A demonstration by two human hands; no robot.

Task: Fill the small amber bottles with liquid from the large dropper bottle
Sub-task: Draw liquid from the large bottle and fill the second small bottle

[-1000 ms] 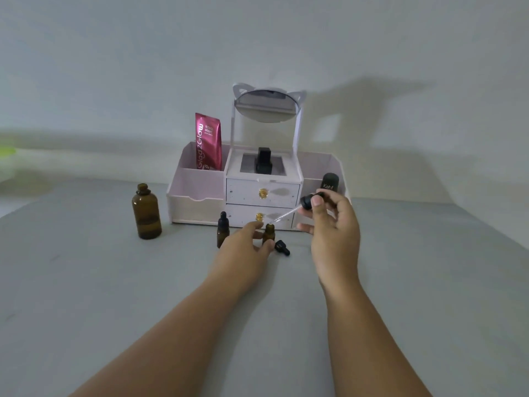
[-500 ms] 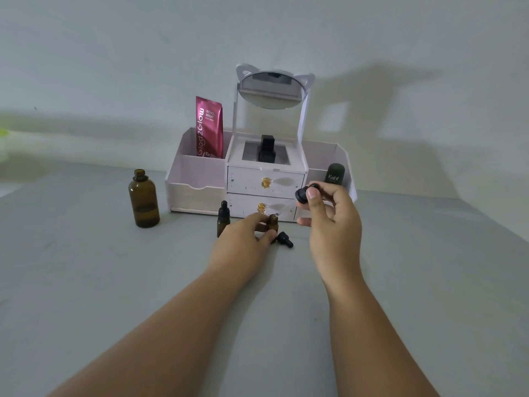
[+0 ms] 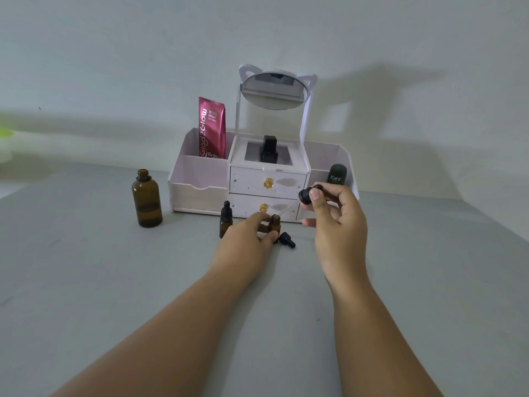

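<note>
While the dropper points its thin glass tip toward the open small bottle, the job looks about half done. The capped small bottle stands in front of the drawer box, so it is likely full. The open one is right beside it, also in front of the box, and its cap lies on the table next to it. The big bottle stands open, left of the box, with some liquid inside. The left hand curls round the open small bottle to hold it steady. The right hand pinches the dropper's black bulb, fingers bent close.
</note>
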